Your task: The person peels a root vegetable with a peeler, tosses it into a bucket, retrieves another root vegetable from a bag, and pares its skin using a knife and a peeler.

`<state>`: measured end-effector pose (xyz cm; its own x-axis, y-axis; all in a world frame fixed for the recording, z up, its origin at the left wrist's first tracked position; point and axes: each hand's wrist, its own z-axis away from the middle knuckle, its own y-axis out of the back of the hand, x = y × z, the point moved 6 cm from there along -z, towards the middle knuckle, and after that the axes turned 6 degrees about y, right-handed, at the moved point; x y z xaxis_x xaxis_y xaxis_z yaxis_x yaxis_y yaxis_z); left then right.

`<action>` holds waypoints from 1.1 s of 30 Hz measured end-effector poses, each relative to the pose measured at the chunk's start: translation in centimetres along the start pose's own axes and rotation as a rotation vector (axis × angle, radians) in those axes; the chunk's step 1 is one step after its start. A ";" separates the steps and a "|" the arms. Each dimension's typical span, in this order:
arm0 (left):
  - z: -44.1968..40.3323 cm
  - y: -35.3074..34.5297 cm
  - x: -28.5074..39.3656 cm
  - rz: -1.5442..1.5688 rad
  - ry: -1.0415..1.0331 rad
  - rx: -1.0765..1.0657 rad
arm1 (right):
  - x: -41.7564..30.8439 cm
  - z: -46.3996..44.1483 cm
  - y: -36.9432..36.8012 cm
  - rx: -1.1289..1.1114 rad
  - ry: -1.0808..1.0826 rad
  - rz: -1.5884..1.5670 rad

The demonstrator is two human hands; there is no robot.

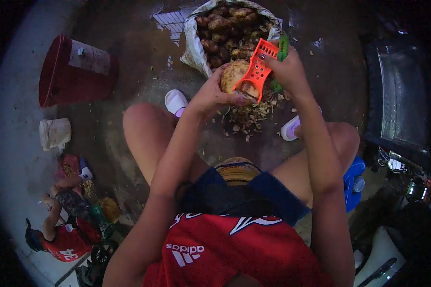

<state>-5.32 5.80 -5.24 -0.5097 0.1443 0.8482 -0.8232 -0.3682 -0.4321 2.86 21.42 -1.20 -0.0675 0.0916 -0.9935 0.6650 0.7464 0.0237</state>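
Note:
My left hand [209, 93] is closed around a large round tuber [232, 76], partly peeled and pale with brown patches. In my right hand [291, 71] is an orange plastic peeler [259, 71] with a slotted and perforated body, and my fingers are wrapped about its upper part. The peeler's lower end lies against the tuber's right side. A green strip [283, 47] shows beside the right hand; what it belongs to is unclear. Just beyond both hands stands a white sack [192, 43] full of brown tubers [225, 28]. Peelings [249, 117] lie heaped on the floor below the hands.
A red bucket [55, 71] and a small white container [55, 133] stand at left. Another person [69, 239] in red sits at lower left. To the right are a dark chair-like object [402, 91] and a blue container [353, 184]. The floor [143, 62] looks wet.

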 end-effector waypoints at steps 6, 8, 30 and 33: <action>1.0 -0.3 1.1 -0.147 0.066 -0.070 | -0.7 -0.3 1.0 0.090 0.186 0.359; 1.4 -0.5 1.0 -0.157 0.068 -0.118 | -1.8 -1.6 3.9 0.257 0.314 0.633; 2.8 -0.4 2.2 -0.023 0.026 -0.141 | -3.5 -1.9 7.0 0.366 0.228 0.374; 2.2 0.0 1.8 0.029 0.064 -0.105 | -1.7 0.0 3.7 0.242 0.031 0.234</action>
<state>-5.68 4.03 -3.03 -0.5461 0.1946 0.8148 -0.8277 -0.2752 -0.4891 5.41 24.01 0.61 0.0874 0.2649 -0.9603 0.8221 0.5252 0.2197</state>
